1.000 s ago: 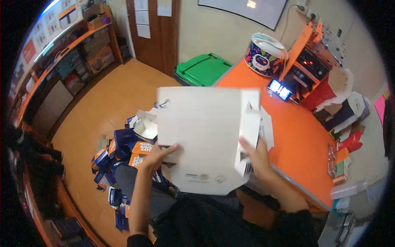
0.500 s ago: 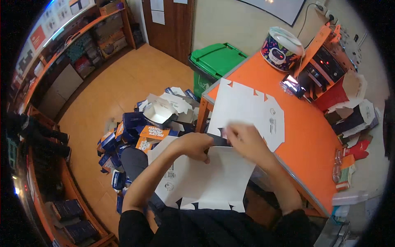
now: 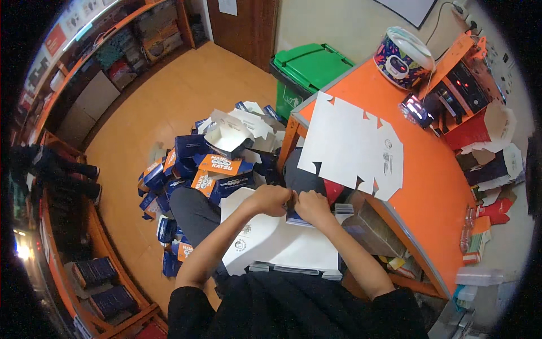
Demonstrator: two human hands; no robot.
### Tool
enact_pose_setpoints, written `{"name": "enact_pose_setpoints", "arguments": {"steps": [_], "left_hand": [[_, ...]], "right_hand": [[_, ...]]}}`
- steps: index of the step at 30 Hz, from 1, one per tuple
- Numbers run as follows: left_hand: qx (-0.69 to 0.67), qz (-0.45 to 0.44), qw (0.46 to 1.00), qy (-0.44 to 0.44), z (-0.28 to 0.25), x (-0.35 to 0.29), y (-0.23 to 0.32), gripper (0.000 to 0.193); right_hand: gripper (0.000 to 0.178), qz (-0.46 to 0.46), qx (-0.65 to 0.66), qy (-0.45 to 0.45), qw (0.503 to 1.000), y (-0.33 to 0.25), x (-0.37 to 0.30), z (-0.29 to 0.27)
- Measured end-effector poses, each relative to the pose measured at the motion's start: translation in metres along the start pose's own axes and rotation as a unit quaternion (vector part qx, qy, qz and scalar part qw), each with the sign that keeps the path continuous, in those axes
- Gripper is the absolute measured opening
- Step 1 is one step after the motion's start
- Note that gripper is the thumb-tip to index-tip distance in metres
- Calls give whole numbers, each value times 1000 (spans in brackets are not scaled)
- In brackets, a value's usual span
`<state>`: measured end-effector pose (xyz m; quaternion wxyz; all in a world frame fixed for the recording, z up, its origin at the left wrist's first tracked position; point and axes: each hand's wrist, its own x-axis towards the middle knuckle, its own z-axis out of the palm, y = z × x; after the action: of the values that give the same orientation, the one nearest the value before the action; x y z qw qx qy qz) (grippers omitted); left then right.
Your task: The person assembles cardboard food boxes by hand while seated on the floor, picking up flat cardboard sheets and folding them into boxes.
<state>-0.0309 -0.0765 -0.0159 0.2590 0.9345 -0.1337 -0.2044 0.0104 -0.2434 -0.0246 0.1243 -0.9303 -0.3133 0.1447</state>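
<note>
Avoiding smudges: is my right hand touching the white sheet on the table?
Apart: the head view shows a gap between your right hand and that white sheet.

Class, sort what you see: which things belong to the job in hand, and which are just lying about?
Job:
- left hand
- right hand
- lap cartons
- table carton
- probably floor boxes

Seemingly lying about:
- rice cooker
- bin
- phone

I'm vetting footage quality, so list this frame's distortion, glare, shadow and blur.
Head view: the rim falls to black, and the shelves bow with fisheye distortion; head view, far left: a bright light flares; head view, centre: soft shading falls across the white card sheets, while the left grip and right grip look fairly sharp.
</note>
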Motion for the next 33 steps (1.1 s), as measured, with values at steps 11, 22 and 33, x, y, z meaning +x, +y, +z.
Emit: {"name": "enact_pose_setpoints", "arguments": {"steps": [11, 22, 33], "left_hand": [[-67, -18, 997, 37, 104, -22, 9, 110], [-36, 35, 983, 175, 57, -76, 57, 92], [54, 34, 959, 277, 33, -90, 76, 91]], "right_hand": [[45, -49, -63, 55, 995, 13, 1, 26], [80, 80, 129, -451, 879, 63, 40, -56], [90, 69, 134, -496, 855, 44, 32, -111]]}}
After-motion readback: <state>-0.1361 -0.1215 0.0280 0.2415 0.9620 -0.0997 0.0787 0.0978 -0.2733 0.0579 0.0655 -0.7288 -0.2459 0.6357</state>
